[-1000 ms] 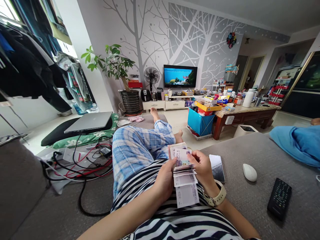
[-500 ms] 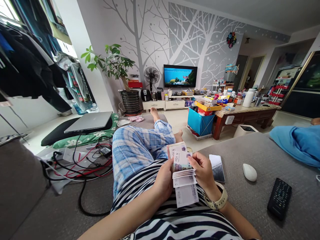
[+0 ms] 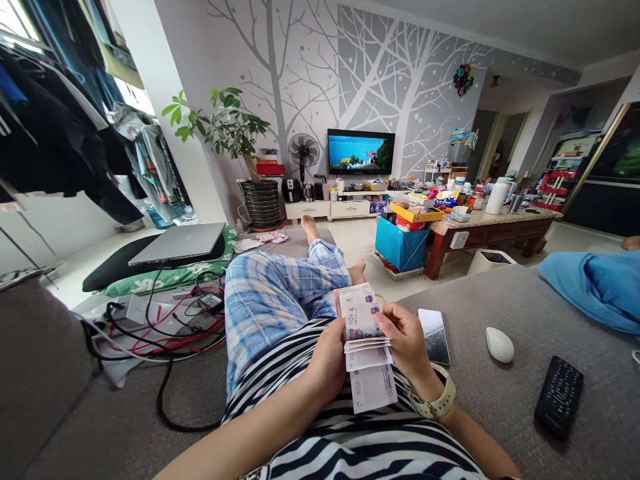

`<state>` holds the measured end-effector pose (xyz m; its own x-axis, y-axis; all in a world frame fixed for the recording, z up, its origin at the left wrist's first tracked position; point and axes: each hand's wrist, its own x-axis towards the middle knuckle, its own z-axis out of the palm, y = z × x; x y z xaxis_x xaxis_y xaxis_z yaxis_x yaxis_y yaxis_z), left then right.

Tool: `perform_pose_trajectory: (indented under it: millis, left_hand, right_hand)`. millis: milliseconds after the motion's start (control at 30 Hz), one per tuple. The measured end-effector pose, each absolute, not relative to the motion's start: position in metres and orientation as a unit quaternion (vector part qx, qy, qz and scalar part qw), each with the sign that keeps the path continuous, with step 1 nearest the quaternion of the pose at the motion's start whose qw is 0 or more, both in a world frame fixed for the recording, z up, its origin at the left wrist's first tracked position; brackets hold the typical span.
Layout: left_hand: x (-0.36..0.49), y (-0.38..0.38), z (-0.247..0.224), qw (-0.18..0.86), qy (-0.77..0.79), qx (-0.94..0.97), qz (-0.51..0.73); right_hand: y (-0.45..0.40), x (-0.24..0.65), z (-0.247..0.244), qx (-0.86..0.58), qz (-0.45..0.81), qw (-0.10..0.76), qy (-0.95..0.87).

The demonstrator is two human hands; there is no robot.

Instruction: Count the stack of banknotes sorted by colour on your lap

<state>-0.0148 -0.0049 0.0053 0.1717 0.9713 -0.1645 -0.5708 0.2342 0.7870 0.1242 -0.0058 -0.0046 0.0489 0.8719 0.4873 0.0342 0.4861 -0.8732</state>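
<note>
A stack of banknotes (image 3: pixel 361 320) lies over my lap, several of them folded down toward me with their pale ends fanned out. My left hand (image 3: pixel 327 360) grips the stack at its left side, thumb on top. On the right, the thumb and fingers of my right hand (image 3: pixel 401 333) pinch the edge of a purple-printed note; a pale watch is on that wrist. Just beyond my right hand a phone (image 3: pixel 434 337) rests on the sofa. The undersides of the notes and some fingertips are hidden.
On the grey sofa (image 3: pixel 480 413) lie a white mouse (image 3: pixel 499 345) and a black remote (image 3: pixel 559 398). Tangled cables (image 3: pixel 165 327) and a closed laptop (image 3: pixel 177 244) are at left. Ahead stand a blue storage box (image 3: pixel 400 245) and a cluttered coffee table (image 3: pixel 493 225).
The note under my right thumb has shifted slightly left and down, closer to the stack. The folded ends sit a little flatter. My left hand is nearly still.
</note>
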Motion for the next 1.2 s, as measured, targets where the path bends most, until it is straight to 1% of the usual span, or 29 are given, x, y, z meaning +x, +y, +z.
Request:
perform_pose_trajectory:
  millis: [367,767,867,1000,1200]
  left_hand:
    - [-0.015,-0.005,0.006,0.703,0.342,0.305,0.544]
    - [-0.016,-0.007,0.01,0.694,0.356,0.306,0.546]
    - [-0.014,-0.01,0.016,0.698,0.359,0.288,0.548]
    - [-0.012,-0.012,0.02,0.722,0.347,0.238,0.549]
    - [-0.014,-0.01,0.013,0.718,0.348,0.244,0.551]
  right_hand:
    - [-0.008,0.124,-0.001,-0.379,0.32,0.618,-0.61]
    - [-0.009,0.125,-0.001,-0.365,0.327,0.622,-0.611]
    - [-0.009,0.125,-0.002,-0.362,0.327,0.632,-0.603]
    - [-0.007,0.124,-0.004,-0.346,0.36,0.641,-0.582]
    - [0.002,0.126,-0.005,-0.411,0.331,0.619,-0.582]
